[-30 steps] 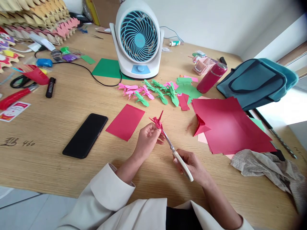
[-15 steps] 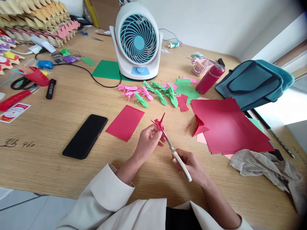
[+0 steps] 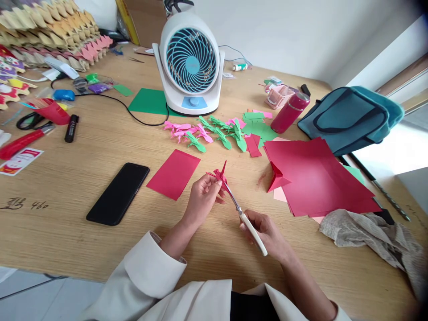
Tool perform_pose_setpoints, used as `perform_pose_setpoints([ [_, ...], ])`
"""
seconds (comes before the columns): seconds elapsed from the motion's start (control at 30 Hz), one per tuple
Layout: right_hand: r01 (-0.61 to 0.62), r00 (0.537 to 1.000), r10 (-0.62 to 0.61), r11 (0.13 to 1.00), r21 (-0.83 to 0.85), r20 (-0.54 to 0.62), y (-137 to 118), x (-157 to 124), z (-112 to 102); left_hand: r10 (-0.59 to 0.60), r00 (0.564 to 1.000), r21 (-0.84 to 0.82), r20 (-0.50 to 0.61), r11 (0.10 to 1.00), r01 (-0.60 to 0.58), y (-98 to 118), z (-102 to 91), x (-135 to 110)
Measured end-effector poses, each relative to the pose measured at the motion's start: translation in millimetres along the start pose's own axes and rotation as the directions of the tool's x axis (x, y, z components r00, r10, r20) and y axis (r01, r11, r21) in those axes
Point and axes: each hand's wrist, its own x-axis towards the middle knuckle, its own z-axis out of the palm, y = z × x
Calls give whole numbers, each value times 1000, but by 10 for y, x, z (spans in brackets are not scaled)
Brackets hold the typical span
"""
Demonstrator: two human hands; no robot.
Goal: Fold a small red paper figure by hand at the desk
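My left hand pinches a small folded red paper figure just above the wooden table. My right hand grips white-handled scissors, and their blades reach up into the figure's lower edge. A red paper rectangle lies left of my hands. To the right, a stack of red sheets has a folded red piece at its near edge.
A black phone lies at the left. Finished pink and green paper figures sit before a white and blue fan. A red bottle, a teal bag and a grey cloth occupy the right.
Both hands stay together on the red figure and scissors; they have barely moved. The view has tipped up slightly, so everything sits a little lower in the picture.
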Motion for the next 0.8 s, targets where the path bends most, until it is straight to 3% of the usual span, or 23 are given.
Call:
perform_pose_setpoints([
  [0.8,3,1000,-3,1000,-17,-5,-24,-3,-4,4,1000,48,16,999,-5,2,-4,-4],
])
